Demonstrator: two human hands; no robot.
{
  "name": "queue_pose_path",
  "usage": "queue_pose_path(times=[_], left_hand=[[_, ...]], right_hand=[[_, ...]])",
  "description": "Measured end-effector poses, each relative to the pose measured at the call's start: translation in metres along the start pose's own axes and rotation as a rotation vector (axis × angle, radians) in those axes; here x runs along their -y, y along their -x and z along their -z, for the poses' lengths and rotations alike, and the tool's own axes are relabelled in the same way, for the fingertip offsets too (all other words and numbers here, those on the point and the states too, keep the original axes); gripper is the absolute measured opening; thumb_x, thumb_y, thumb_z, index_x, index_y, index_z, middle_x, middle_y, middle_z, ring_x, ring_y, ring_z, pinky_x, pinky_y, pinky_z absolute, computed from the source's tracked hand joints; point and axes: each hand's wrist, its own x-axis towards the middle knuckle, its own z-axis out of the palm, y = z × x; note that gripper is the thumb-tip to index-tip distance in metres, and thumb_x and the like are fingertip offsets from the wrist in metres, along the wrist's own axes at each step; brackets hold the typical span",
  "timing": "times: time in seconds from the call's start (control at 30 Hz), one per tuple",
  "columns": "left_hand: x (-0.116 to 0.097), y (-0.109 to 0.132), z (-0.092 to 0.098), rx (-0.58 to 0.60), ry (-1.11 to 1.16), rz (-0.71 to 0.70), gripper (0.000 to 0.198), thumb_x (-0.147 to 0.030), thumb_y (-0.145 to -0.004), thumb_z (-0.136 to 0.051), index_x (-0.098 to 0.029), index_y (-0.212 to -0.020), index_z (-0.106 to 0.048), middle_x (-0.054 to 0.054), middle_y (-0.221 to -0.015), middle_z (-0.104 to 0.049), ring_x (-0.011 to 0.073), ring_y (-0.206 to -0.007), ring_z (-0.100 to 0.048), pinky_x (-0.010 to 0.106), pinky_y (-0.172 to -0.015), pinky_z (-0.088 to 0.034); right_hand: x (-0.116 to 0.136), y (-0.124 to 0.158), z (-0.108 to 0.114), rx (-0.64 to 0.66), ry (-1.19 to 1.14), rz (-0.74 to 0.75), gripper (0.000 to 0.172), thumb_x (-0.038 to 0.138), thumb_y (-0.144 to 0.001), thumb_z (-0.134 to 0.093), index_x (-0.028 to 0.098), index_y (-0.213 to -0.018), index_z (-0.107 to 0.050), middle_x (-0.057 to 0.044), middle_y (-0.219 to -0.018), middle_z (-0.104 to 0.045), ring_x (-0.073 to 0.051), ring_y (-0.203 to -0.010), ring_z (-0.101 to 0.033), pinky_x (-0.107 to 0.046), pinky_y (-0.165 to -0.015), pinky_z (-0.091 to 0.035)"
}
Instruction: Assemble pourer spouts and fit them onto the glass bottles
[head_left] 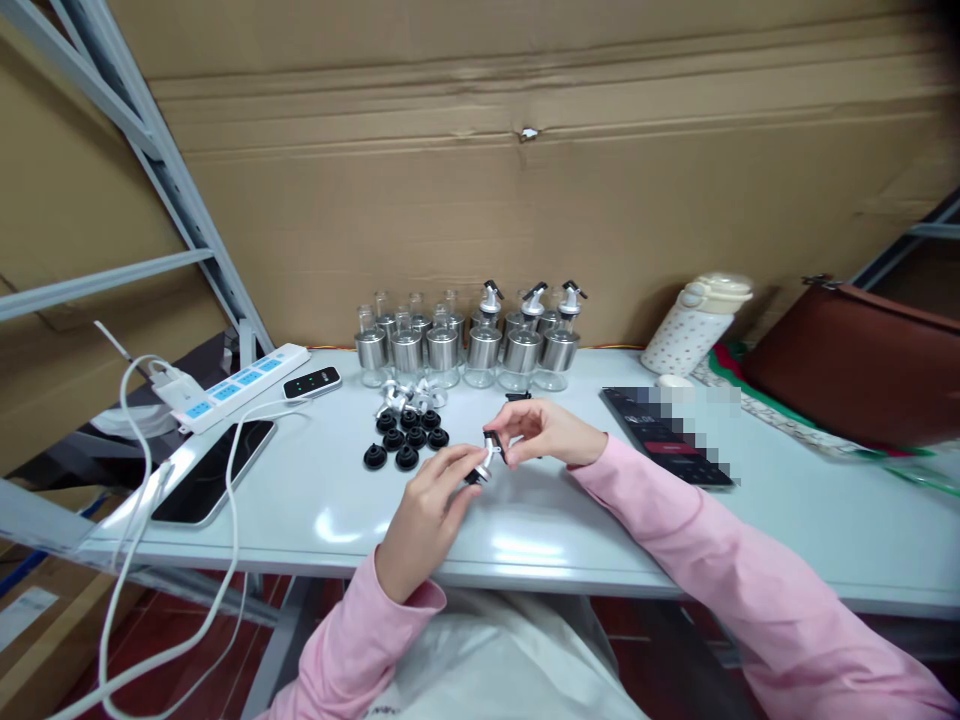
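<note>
Between my two hands, above the table, is a pourer spout [489,455] with a silvery body and black parts. My left hand [435,500] pinches its body near the black base. The fingers of my right hand [544,432] close on the black flap at its top. Left of my hands lie several black stoppers [406,440], with a pile of silvery spout pieces [409,397] just behind them. A few small black pieces [517,397] lie behind my right hand, partly hidden by it. Glass bottles with steel sleeves [484,350] stand in rows at the back; three carry fitted spouts [534,298].
On the left are a power strip [244,385], a small black device [313,382], a phone [214,475] and white cables [234,500]. To the right lie a dark pixelated flat item [660,435], a speckled flask [694,325] and a brown bag [855,360]. Cardboard [450,210] walls the back.
</note>
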Motion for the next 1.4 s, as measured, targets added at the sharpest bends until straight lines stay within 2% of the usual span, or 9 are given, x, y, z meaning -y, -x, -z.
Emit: queue_pose_path(times=[0.27, 0.47, 0.73, 1.0, 1.2, 1.3, 1.4], left_hand=[[0.0, 0.001, 0.0, -0.02, 0.032, -0.057, 0.034, -0.015, -0.081, -0.055, -0.022, -0.114, -0.055, 0.006, -0.106, -0.06, 0.0156, -0.098, -0.056, 0.028, -0.086, -0.047], [-0.001, 0.001, -0.001, -0.013, 0.061, -0.09, 0.035, -0.015, -0.079, -0.059, -0.022, -0.113, -0.056, 0.006, -0.104, -0.061, 0.0154, -0.095, -0.058, 0.027, -0.082, -0.049], [0.001, 0.0, 0.002, 0.015, 0.055, -0.097, 0.032, -0.019, -0.078, -0.061, -0.02, -0.109, -0.059, 0.006, -0.097, -0.063, 0.0154, -0.089, -0.06, 0.026, -0.077, -0.05], [0.003, 0.001, 0.004, 0.005, 0.04, -0.157, 0.032, -0.017, -0.077, -0.061, -0.02, -0.109, -0.059, 0.007, -0.102, -0.063, 0.0156, -0.093, -0.06, 0.027, -0.08, -0.051], [0.003, 0.001, 0.006, -0.015, 0.02, -0.267, 0.023, -0.012, -0.079, -0.058, -0.022, -0.1, -0.059, 0.007, -0.099, -0.063, 0.0148, -0.09, -0.061, 0.025, -0.076, -0.051], [0.004, 0.003, 0.005, -0.074, 0.039, -0.24, 0.019, -0.011, -0.08, -0.056, -0.022, -0.095, -0.054, 0.005, -0.096, -0.064, 0.0147, -0.088, -0.062, 0.026, -0.075, -0.051], [0.007, 0.006, 0.002, -0.17, 0.106, -0.172, 0.032, -0.012, -0.077, -0.06, -0.024, -0.102, -0.043, 0.003, -0.096, -0.066, 0.0141, -0.084, -0.064, 0.026, -0.072, -0.051]], right_hand=[[-0.004, 0.0, 0.0, 0.088, -0.098, -0.053, 0.045, 0.009, -0.049, -0.079, 0.011, -0.088, -0.058, 0.002, -0.069, -0.065, -0.012, -0.061, -0.066, -0.019, -0.054, -0.053], [-0.001, 0.003, -0.002, 0.084, -0.103, -0.08, 0.05, 0.007, -0.039, -0.082, 0.011, -0.082, -0.058, 0.0, -0.066, -0.068, -0.012, -0.056, -0.066, -0.017, -0.052, -0.053], [-0.004, 0.002, -0.008, 0.036, -0.053, -0.115, 0.051, 0.004, -0.033, -0.082, 0.009, -0.078, -0.059, 0.002, -0.062, -0.066, -0.012, -0.056, -0.066, -0.017, -0.052, -0.052], [-0.006, 0.003, -0.014, 0.038, -0.062, -0.044, 0.053, 0.009, -0.035, -0.083, 0.012, -0.078, -0.052, 0.003, -0.064, -0.065, -0.008, -0.053, -0.063, -0.015, -0.049, -0.05], [0.002, 0.01, -0.034, 0.035, 0.003, 0.062, 0.055, 0.02, -0.043, -0.083, 0.017, -0.079, -0.042, 0.007, -0.059, -0.058, -0.005, -0.049, -0.056, -0.014, -0.045, -0.044], [0.008, 0.011, -0.044, 0.03, 0.049, 0.093, 0.054, 0.024, -0.047, -0.082, 0.018, -0.082, -0.042, 0.008, -0.059, -0.053, -0.004, -0.047, -0.051, -0.015, -0.044, -0.041], [0.013, 0.01, -0.048, 0.016, 0.097, 0.113, 0.053, 0.023, -0.052, -0.08, 0.017, -0.092, -0.047, 0.008, -0.062, -0.049, -0.004, -0.052, -0.048, -0.017, -0.049, -0.041]])
